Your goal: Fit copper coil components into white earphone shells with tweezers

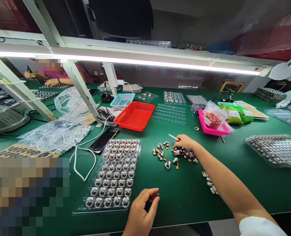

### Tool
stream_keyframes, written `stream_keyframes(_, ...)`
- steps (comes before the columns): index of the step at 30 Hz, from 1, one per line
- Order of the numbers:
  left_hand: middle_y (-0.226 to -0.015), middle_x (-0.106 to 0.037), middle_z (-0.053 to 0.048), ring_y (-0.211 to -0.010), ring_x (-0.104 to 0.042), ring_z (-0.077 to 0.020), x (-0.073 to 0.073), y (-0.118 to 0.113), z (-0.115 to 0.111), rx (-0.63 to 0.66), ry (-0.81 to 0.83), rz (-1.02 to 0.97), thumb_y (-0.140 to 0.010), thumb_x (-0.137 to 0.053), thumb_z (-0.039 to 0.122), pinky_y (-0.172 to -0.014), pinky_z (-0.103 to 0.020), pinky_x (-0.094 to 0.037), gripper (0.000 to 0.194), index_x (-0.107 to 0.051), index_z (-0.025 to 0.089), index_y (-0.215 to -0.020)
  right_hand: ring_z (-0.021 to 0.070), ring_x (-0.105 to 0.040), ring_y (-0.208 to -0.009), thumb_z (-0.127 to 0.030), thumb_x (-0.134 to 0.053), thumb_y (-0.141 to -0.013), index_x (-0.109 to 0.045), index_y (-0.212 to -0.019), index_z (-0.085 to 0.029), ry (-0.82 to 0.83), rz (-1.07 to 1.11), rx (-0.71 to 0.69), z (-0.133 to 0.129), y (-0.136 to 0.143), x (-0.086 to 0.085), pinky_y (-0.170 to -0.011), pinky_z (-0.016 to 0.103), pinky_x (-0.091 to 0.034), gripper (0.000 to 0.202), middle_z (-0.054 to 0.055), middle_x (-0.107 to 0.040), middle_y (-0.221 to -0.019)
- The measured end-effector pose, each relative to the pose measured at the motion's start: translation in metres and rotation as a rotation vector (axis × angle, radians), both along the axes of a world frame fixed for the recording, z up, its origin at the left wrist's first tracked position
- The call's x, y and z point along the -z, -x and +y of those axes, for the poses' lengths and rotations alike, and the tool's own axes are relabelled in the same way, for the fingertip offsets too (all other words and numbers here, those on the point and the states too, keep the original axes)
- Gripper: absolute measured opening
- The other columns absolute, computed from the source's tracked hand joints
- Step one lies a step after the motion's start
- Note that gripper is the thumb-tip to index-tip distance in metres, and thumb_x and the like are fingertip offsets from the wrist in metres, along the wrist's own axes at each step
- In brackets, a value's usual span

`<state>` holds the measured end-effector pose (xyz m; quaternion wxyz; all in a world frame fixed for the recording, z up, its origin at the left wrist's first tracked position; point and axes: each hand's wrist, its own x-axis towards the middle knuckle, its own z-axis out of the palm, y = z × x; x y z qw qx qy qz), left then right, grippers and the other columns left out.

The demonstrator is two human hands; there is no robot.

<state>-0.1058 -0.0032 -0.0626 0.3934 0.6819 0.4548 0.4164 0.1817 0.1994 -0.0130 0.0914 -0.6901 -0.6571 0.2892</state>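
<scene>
My right hand (185, 142) is closed on a thin pale stick (173, 136), which points up and left from the fingertips. Beneath and beside that hand lies a pile of small white-and-dark parts with wires and yellow tabs (182, 152). A few similar parts (160, 155) lie loose to its left. My left hand (145, 208) rests near the front edge, thumb and fingers curved but apart, with nothing visible between them. Just left of it is a clear blister tray (111, 208) with rows of shiny round pieces. White small blocks (210, 184) are partly hidden by my right forearm.
A red basket (135, 119), a blue basket (122, 100) and a pink basket (211, 129) with a bag stand farther back. A phone (105, 139) and white cable (74, 160) lie left. Another filled tray (275, 150) is right. A person works beyond the frame post.
</scene>
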Motion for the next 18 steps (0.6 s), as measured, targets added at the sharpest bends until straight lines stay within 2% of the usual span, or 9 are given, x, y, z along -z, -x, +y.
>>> stream_keyframes(4,-0.091,-0.075,-0.007,-0.081,-0.072,-0.0201,0.002,0.001,0.000,0.005,0.054,-0.057,-0.093,-0.062,0.030,-0.074,-0.028,-0.060,0.018,-0.073,0.021,-0.103,0.0176,-0.063,-0.081,-0.031,-0.068,-0.090,-0.065,-0.094,-0.013,-0.129,0.166,-0.011,-0.034,0.006,-0.025,-0.072,0.030,-0.052,0.019,0.002,-0.067,-0.088)
stream_keyframes(8,-0.107,-0.074,-0.011,-0.096,-0.071,-0.0234,-0.002,0.002,0.001,-0.012,0.235,-0.238,-0.093,-0.061,0.038,-0.085,-0.031,-0.058,0.027,-0.072,0.021,-0.112,0.0137,-0.059,-0.068,-0.043,-0.063,-0.090,-0.061,-0.093,-0.018,-0.162,0.391,-0.082,-0.105,0.024,-0.047,-0.060,0.024,-0.045,0.025,-0.001,-0.065,-0.079)
stream_keyframes(9,-0.112,-0.073,-0.012,-0.101,-0.070,-0.0244,-0.005,0.001,0.002,-0.010,0.295,-0.307,-0.094,-0.059,0.040,-0.087,-0.032,-0.058,0.031,-0.070,0.021,-0.116,0.0140,-0.058,-0.067,-0.043,-0.066,-0.089,-0.061,-0.092,-0.018,-0.151,0.572,-0.130,-0.124,0.031,-0.049,-0.058,0.024,-0.045,0.026,0.001,-0.064,-0.079)
stream_keyframes(11,-0.119,-0.071,-0.013,-0.108,-0.068,-0.0259,-0.016,0.000,0.003,0.022,0.378,-0.445,-0.096,-0.056,0.043,-0.090,-0.034,-0.057,0.036,-0.067,0.021,-0.123,0.0155,-0.061,-0.073,-0.036,-0.068,-0.090,-0.062,-0.091,-0.019,-0.152,0.828,-0.214,-0.160,0.046,-0.047,-0.060,0.025,-0.047,0.018,0.004,-0.065,-0.087)
stream_keyframes(13,-0.120,-0.071,-0.012,-0.111,-0.065,-0.0262,-0.029,-0.002,0.005,0.071,0.381,-0.531,-0.095,-0.059,0.043,-0.094,-0.034,-0.054,0.036,-0.068,0.021,-0.122,0.0151,-0.062,-0.076,-0.024,-0.065,-0.093,-0.064,-0.094,-0.021,-0.267,0.885,-0.272,-0.188,0.060,-0.038,-0.062,0.024,-0.047,0.003,0.004,-0.065,-0.090)
stream_keyframes(16,-0.118,-0.070,-0.011,-0.109,-0.065,-0.0253,-0.046,-0.004,0.008,0.171,0.399,-0.584,-0.091,-0.065,0.043,-0.094,-0.033,-0.053,0.035,-0.072,0.021,-0.117,0.0142,-0.062,-0.077,-0.013,-0.059,-0.095,-0.067,-0.103,-0.026,-0.409,0.873,-0.308,-0.211,0.076,-0.018,-0.059,0.022,-0.046,0.017,0.005,-0.066,-0.097)
stream_keyframes(18,-0.110,-0.073,-0.010,-0.101,-0.067,-0.0234,-0.053,-0.004,0.010,0.246,0.479,-0.606,-0.088,-0.070,0.040,-0.089,-0.031,-0.053,0.031,-0.074,0.020,-0.112,0.0143,-0.063,-0.079,-0.010,-0.056,-0.096,-0.068,-0.109,-0.029,-0.457,0.884,-0.304,-0.217,0.081,-0.005,-0.061,0.023,-0.050,0.026,0.005,-0.065,-0.101)
